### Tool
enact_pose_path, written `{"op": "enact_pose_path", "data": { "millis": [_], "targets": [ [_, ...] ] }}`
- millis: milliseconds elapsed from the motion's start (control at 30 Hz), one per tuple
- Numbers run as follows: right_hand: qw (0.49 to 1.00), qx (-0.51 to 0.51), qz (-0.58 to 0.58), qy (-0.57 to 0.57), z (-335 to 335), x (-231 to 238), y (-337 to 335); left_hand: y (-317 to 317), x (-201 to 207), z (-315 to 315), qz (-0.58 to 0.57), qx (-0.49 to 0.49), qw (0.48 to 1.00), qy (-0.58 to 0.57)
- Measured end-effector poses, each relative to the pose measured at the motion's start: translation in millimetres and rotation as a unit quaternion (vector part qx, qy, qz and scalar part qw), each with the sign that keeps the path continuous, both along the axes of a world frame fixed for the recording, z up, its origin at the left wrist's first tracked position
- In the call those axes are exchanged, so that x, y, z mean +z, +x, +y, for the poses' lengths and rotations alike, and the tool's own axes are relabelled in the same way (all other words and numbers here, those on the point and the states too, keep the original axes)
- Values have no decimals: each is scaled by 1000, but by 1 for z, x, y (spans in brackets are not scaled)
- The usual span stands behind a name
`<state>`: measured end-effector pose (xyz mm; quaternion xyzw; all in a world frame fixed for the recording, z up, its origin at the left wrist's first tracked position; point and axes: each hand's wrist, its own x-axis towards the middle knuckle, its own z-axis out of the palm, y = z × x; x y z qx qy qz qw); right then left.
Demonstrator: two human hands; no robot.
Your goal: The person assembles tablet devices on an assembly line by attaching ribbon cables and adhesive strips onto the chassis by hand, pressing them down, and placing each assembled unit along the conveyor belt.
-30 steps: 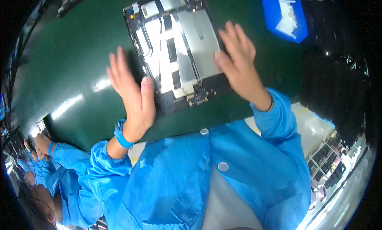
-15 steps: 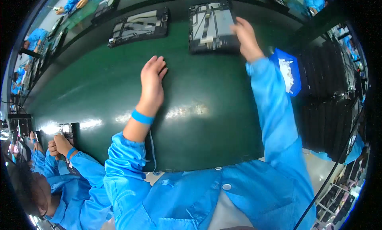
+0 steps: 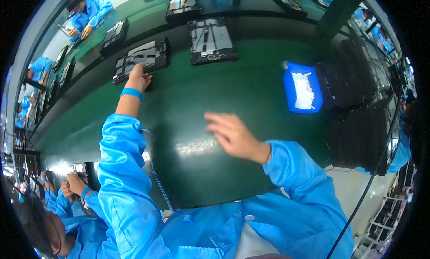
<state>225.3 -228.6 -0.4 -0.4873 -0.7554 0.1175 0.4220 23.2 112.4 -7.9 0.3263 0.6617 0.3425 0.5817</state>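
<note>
At the far left of the bench lies an opened tablet (image 3: 150, 50), its insides exposed, with dark strips across a pale area inside a black frame. My left hand (image 3: 139, 78), a blue band at its wrist, has its fingers bent around the tablet's near edge. Above the green mat (image 3: 251, 98), my right hand (image 3: 235, 136) hangs palm down with fingers apart and nothing in them, slightly blurred. A second opened tablet (image 3: 212, 40) lies to the right of the first, touched by neither hand.
A blue bin (image 3: 303, 88) of small white pieces stands at the right, beside stacked black slabs (image 3: 358, 129). More opened devices (image 3: 182, 6) lie along the far strip. A coiled cord (image 3: 161, 187) hangs near my left arm. A co-worker (image 3: 76, 223) sits at the left.
My right hand has left the right-hand tablet and drawn back toward me. My left hand has reached forward to the left-hand tablet. The whole view has shifted.
</note>
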Motion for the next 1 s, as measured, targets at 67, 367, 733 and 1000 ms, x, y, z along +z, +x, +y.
{"op": "enact_pose_path", "data": {
  "millis": [67,367,733,1000],
  "targets": [
    [997,42,15,-65,-29,-6,-1,-3,7,17,-60,55,996,-43],
    [992,16,81,-96,-44,3,7,31,30,42,-329,288,892,-111],
    [997,27,58,-41,-50,16,11,3,2,66,-166,376,897,161],
    [985,-83,152,-29,-43,34,56,-2,21,-140,-279,77,943,163]
  ]
}}
